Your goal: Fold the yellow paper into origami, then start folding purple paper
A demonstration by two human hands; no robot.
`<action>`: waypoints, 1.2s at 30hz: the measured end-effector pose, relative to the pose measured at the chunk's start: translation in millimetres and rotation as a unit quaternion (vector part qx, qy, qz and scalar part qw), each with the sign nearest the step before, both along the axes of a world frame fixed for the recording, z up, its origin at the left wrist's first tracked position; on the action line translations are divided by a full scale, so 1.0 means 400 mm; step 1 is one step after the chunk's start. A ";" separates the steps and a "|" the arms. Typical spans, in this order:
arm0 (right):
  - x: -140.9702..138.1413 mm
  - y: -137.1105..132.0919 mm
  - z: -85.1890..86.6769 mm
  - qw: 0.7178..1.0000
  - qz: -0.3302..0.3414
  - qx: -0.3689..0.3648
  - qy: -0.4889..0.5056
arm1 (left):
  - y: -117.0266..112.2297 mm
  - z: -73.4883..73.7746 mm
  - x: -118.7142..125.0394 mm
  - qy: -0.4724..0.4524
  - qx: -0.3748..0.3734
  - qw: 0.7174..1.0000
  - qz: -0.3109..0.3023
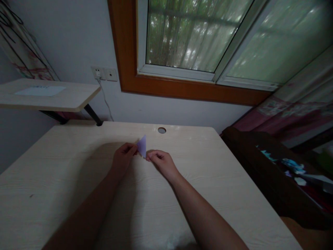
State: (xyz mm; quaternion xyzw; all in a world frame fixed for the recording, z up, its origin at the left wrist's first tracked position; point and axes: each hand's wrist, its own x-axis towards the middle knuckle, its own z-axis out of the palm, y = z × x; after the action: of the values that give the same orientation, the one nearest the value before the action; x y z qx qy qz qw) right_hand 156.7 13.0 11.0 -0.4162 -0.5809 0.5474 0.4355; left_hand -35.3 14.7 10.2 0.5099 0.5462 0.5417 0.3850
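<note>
A small piece of folded purple paper (142, 146), triangular, is held just above the pale wooden desk (78, 180) near its middle. My left hand (124, 157) pinches its left edge with the fingers curled. My right hand (160, 161) pinches its lower right corner, fingers closed. Both forearms reach in from the bottom of the view.
A round cable hole (161, 130) sits at the desk's far edge. A raised side shelf (49, 95) with a white sheet stands at the left. A wall socket (104, 73) with a cable, a window (197, 34) above, and a dark cluttered bed (286, 170) at the right.
</note>
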 end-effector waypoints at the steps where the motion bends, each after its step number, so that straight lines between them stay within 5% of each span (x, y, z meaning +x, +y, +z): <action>1: -0.001 0.000 0.000 1.000 -0.006 0.002 0.003 | -0.001 -0.002 0.001 0.006 0.000 1.000 -0.004; 10: -0.005 -0.005 -0.018 0.999 0.032 0.015 -0.037 | -0.003 -0.018 0.005 0.027 -0.003 0.999 -0.047; 19: -0.003 -0.010 -0.009 0.999 0.017 0.013 -0.044 | 0.015 0.001 -0.016 -0.031 0.000 0.997 0.066; 30: 0.000 0.002 -0.011 0.999 -0.026 -0.017 0.021 | -0.004 -0.018 0.003 0.080 0.010 0.990 -0.120; 36: 0.006 0.006 -0.025 0.999 -0.028 -0.023 0.021 | -0.009 -0.010 0.004 0.102 0.005 0.983 -0.151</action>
State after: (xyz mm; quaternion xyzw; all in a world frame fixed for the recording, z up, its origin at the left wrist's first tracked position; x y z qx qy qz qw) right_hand 159.0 15.5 0.9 -0.4306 -0.5470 0.5571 0.4528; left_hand -33.7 11.0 6.2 0.6409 0.4965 0.4252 0.4025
